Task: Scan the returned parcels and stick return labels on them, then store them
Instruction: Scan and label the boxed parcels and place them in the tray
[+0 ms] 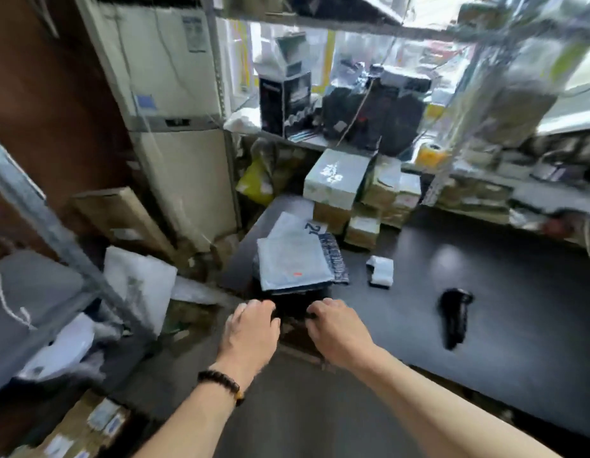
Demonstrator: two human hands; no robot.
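Left hand (250,328) and right hand (333,328) side by side, fingers curled over the near edge of a dark parcel (292,302), gripping it. Parcel sits at the left end of the table (505,342), under a grey mailer (293,266). Scanner (454,317) lies to the right, well apart.
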